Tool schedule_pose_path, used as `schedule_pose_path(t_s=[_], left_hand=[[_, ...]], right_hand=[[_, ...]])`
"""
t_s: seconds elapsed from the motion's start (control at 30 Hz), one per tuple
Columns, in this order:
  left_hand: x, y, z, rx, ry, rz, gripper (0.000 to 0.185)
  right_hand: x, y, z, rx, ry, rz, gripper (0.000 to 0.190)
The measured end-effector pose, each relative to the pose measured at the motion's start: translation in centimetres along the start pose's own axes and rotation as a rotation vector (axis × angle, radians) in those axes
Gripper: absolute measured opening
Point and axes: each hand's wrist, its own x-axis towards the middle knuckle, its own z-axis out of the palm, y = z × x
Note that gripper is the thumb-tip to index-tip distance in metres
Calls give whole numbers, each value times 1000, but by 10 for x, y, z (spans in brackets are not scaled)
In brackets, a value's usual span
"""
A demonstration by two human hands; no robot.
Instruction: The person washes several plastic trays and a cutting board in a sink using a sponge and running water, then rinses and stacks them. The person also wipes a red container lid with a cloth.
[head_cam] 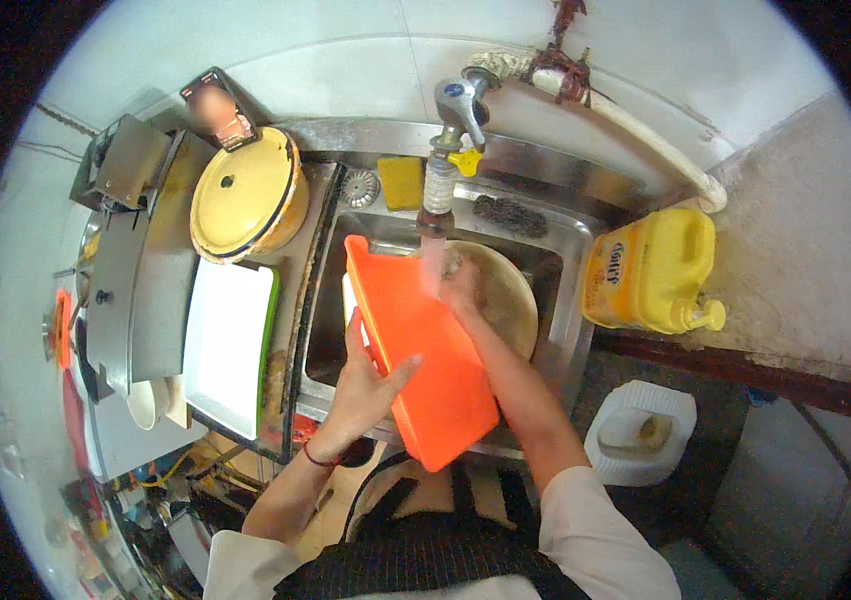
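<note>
My left hand (367, 386) grips an orange plastic tray (425, 352) by its long left side, thumb on the broad orange face. The tray is tilted over the front of a steel sink (575, 300). My right hand (463, 289) is blurred under the tap, at the tray's far right edge and above a round basin (511, 300). A small greyish thing (453, 262) shows at its fingers; whether the hand holds it is unclear. Water (433, 262) runs from the tap (459, 112) onto the tray. A white edge (354, 304) shows behind the tray.
Left of the sink stand a white tray with green rim (226, 349) and a yellow lidded pot (249, 199), with a phone (221, 109) behind. A yellow sponge (400, 184), drain strainer (360, 187) and dark scourer (511, 216) lie along the back rim. A yellow pump jug (647, 270) stands right.
</note>
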Motion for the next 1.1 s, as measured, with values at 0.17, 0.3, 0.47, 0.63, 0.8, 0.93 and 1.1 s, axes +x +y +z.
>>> schedule_pose_path(t_s=[0.17, 0.3, 0.47, 0.63, 0.8, 0.93, 1.1], left_hand=[[46, -2, -66, -1064, -586, -564, 61], [92, -12, -62, -637, -460, -346, 47], [101, 8, -80, -119, -299, -375, 40], [68, 34, -97, -427, -108, -302, 40], [51, 34, -83, -442, 110, -177, 35], [41, 25, -72, -446, 194, -78, 37], [31, 15, -68, -479, 266, -134, 38]], right_hand=[[-27, -35, -19, -137, -34, -165, 32], [-37, -57, -15, -329, -133, -273, 24], [-36, -47, -19, -202, -304, -230, 26], [-29, 12, -8, 96, -249, -286, 48], [-9, 42, 7, 91, -100, -203, 54], [7, 48, -5, 13, -374, 80, 56], [-4, 70, -12, 251, -357, 330, 59]])
